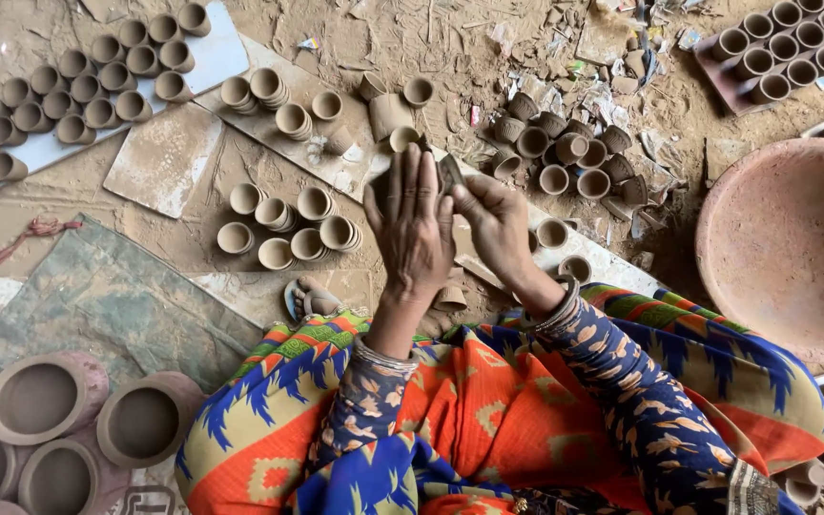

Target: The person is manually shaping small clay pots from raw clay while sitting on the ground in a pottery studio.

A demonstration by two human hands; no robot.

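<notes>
Hands meet above the lap: the left hand (414,221) lies flat and open, fingers straight, with a small dark clay piece (385,181) against its palm side, mostly hidden; the right hand (493,217) pinches a thin dark shard-like tool (451,172) between thumb and fingers, touching the left hand's edge; whether the left hand truly clasps the piece I cannot tell. Judging by the ground, much is already shaped: rows of small clay cups (97,81) lie on a pale board (216,52) at upper left, stacked cups (288,229) sit just ahead of the hands, another tray of cups (784,48) fills the upper right; a loose heap of darker cups (569,153) beside the right hand looks unfinished or unsorted. Larger clay pots (35,401) stand at lower left, a wide reddish clay basin (789,243) at right. No packages, labels or signs show plainly; only torn scraps of paper litter (612,95) lie pale and crumpled in the dirt near the heap.
</notes>
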